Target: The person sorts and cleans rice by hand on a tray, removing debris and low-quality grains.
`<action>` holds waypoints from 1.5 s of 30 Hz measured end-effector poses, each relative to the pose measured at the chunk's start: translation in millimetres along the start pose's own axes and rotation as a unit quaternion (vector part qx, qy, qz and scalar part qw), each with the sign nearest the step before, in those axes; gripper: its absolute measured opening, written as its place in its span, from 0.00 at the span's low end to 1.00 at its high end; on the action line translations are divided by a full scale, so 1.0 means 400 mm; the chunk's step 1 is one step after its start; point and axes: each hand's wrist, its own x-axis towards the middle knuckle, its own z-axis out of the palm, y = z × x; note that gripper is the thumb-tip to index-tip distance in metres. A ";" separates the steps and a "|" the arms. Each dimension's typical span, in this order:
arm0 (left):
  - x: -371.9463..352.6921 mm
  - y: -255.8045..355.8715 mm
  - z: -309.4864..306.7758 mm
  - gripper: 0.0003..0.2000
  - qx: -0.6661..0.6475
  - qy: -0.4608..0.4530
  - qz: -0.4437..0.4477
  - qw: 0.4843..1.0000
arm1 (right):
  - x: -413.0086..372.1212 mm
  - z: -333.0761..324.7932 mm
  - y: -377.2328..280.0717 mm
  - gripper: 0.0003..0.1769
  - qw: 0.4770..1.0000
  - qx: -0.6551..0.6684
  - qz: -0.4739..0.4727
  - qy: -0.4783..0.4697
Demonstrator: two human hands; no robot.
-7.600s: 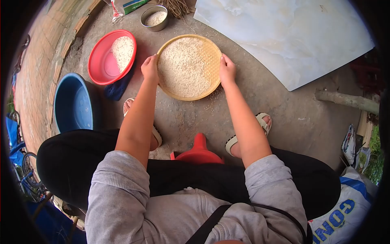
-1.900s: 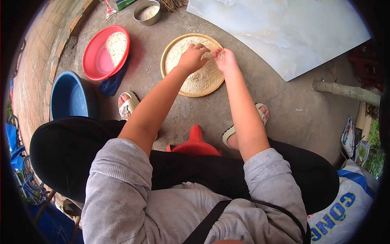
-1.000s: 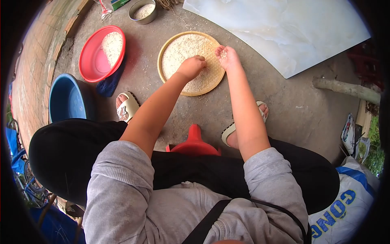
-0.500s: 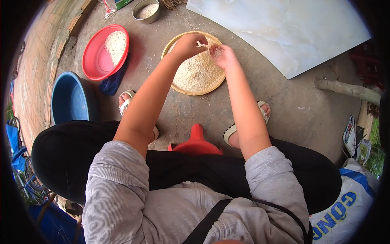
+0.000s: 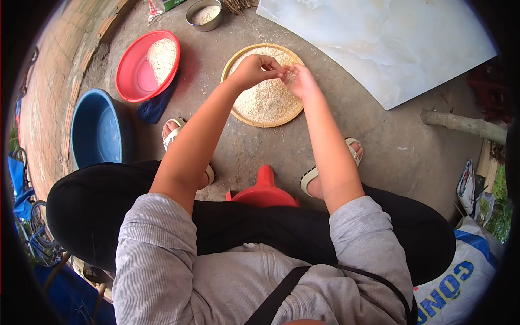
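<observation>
Your left hand [image 5: 253,69] has come up off the rice [image 5: 265,103], where it rested a second ago, and now meets your right hand [image 5: 301,81] above the tray [image 5: 242,115]. Well out to the left of that grip sits the blue basin [image 5: 86,130]. The red basin [image 5: 130,81] is nearer, with a metal bowl [image 5: 206,13] beyond it. Your left fingers [image 5: 270,65] are closed to a pinch, tips at the right palm (what they hold, if anything, is too small to tell). Your right hand lies open and cupped, palm up, likely so loose grains stay in it. The tray lies flat on the floor [image 5: 379,146] right beneath both hands, so whatever falls should land back in the rice. Off to the right of the grip lies a pale slab [image 5: 379,49].
</observation>
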 end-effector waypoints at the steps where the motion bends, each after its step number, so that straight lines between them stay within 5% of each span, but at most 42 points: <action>1: 0.008 0.034 -0.003 0.13 0.076 0.005 0.077 0.994 | -0.012 0.006 0.009 0.16 1.000 0.006 0.018 -0.023; 2: 0.009 0.060 -0.004 0.16 0.150 0.010 0.153 0.977 | -0.024 0.009 0.015 0.16 0.994 0.058 0.031 -0.088; 7: -0.004 0.012 0.000 0.21 0.213 0.121 0.101 0.964 | -0.005 -0.017 0.031 0.13 0.987 0.141 0.020 -0.074; 12: -0.096 -0.129 0.099 0.15 0.298 -0.048 0.130 0.945 | 0.010 -0.067 -0.025 0.11 0.996 0.076 -0.034 -0.031; 15: -0.087 -0.183 0.120 0.07 0.305 -0.039 0.089 0.947 | 0.013 -0.067 -0.035 0.10 0.997 0.069 -0.034 -0.004; 17: -0.062 -0.145 0.090 0.06 0.227 0.009 0.105 0.968 | 0.017 -0.061 -0.029 0.10 0.999 0.027 -0.044 0.017; 19: -0.035 -0.062 0.061 0.06 0.059 0.066 0.026 0.996 | 0.020 -0.049 -0.017 0.11 1.000 -0.002 -0.030 0.005; 22: 0.007 0.021 0.028 0.12 -0.035 0.023 0.019 0.999 | 0.031 -0.037 0.008 0.11 0.999 -0.039 -0.014 -0.036; 24: 0.022 0.044 0.029 0.20 0.240 0.055 0.210 0.946 | -0.029 0.003 0.007 0.13 0.998 -0.016 0.006 -0.056; 29: 0.003 -0.011 0.048 0.25 0.178 0.132 0.135 0.966 | -0.003 -0.021 -0.008 0.12 0.998 0.042 0.021 -0.042; 33: -0.069 -0.084 0.125 0.30 0.223 -0.030 0.047 0.973 | 0.024 -0.074 -0.032 0.11 1.000 -0.003 -0.001 -0.012; 34: -0.084 -0.119 0.145 0.21 0.267 0.002 0.129 0.955 | 0.027 -0.078 -0.033 0.11 1.000 -0.006 0.010 0.009; 37: -0.058 -0.158 0.138 0.10 0.311 -0.077 0.060 0.945 | 0.022 -0.079 -0.033 0.11 0.999 0.013 -0.008 0.028; 38: -0.057 -0.163 0.132 0.04 0.272 -0.001 0.119 0.955 | 0.018 -0.077 -0.032 0.11 0.999 0.012 -0.006 0.029; 41: -0.021 -0.077 0.073 0.05 0.075 0.077 0.031 0.994 | 0.024 -0.063 -0.028 0.12 0.999 -0.045 -0.020 0.013; 45: 0.019 0.023 0.038 0.10 -0.005 0.046 0.019 0.999 | -0.007 -0.021 -0.005 0.13 0.998 -0.064 -0.011 -0.024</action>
